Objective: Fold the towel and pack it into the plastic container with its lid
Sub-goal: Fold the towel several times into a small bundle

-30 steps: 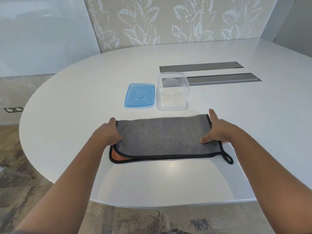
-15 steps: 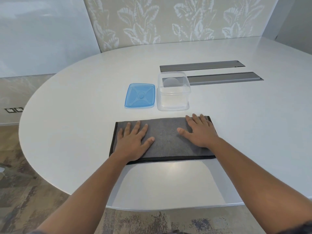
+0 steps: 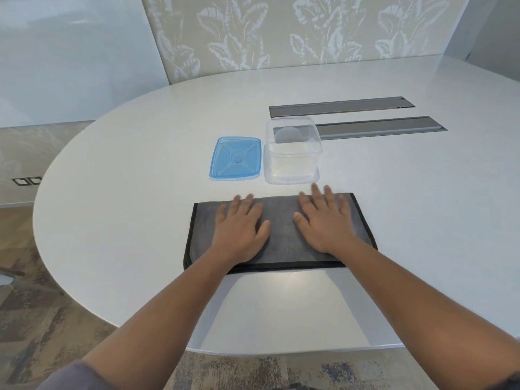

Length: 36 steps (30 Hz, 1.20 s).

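The towel (image 3: 281,235) lies flat on the white table (image 3: 422,220), near its front edge, folded into a long grey rectangle with the long sides running left to right. It is a soft, matte grey cloth, darker than anything else on the tabletop, and a narrow black binding runs along its left end, its right end and the near long edge, where two layers of trim seem to sit one on the other. The surface looks smooth, with only faint creasing near the middle.

Both palms are down on it. The left hand (image 3: 239,232) presses flat on the left half, fingers straight and slightly spread, thumb out toward the centre. The right hand (image 3: 323,223) lies flat on the right half in the same way, its fingertips reaching past the far edge of the cloth; they are a little blurred. Neither hand grasps anything, and a strip of bare towel shows between the thumbs.

Just beyond the towel stands the clear plastic container (image 3: 292,153), square, open-topped and upright, apart from the cloth. Beside it on the left, close but not touching as far as I can see, the blue lid (image 3: 235,159) lies flat on the table. Behind the container two long grey slots (image 3: 365,116) are set into the tabletop.
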Motion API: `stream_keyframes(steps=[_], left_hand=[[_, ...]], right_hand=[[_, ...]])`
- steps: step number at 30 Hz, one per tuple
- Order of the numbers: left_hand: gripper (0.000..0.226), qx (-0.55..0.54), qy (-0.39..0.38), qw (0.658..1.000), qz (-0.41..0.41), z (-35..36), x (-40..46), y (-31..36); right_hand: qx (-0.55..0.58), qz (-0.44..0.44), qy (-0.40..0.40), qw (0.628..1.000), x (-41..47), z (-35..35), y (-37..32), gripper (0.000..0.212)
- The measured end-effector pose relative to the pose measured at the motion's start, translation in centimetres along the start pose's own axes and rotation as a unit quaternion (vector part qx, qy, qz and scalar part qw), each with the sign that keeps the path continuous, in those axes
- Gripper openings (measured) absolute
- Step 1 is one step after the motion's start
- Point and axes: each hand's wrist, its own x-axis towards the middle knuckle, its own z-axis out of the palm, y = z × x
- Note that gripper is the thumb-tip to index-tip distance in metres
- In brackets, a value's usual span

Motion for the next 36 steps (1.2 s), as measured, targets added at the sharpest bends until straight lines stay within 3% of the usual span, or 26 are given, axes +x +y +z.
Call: stream_keyframes(steps=[2,4,8,12,19,32,36], left_hand=[[0.058,-0.004,-0.010,0.997,0.078,0.7,0.8,1.4],[0.060,-0.009,-0.044,0.993,0.105,1.1,1.5,2.4],[0.065,-0.008,-0.085,0.993,0.083,1.3,2.2,2.0],[0.085,0.004,-0.103,0.994,0.040,0.9,1.9,0.1],[0.100,0.008,-0.099,0.993,-0.057,-0.1,1.4,-4.4],[0.098,0.015,-0.075,0.996,-0.056,-0.5,2.5,-6.6],[0.088,-0.009,-0.022,0.998,-0.064,-0.4,3.3,-6.7]], right_hand=[[0.019,-0.059,0.001,0.998,0.2,0.2,-1.6,0.061],[0.035,-0.087,-0.018,0.995,0.8,0.5,-2.3,0.058],[0.033,-0.047,-0.045,0.997,1.6,0.9,-1.1,0.067],[0.031,0.028,-0.049,0.998,1.5,0.7,0.3,0.085],[0.024,0.125,-0.038,0.991,1.6,0.6,2.7,0.099],[0.029,0.126,-0.021,0.991,2.6,0.4,3.2,0.097],[0.034,0.129,-0.004,0.991,3.7,0.3,3.4,0.094]])
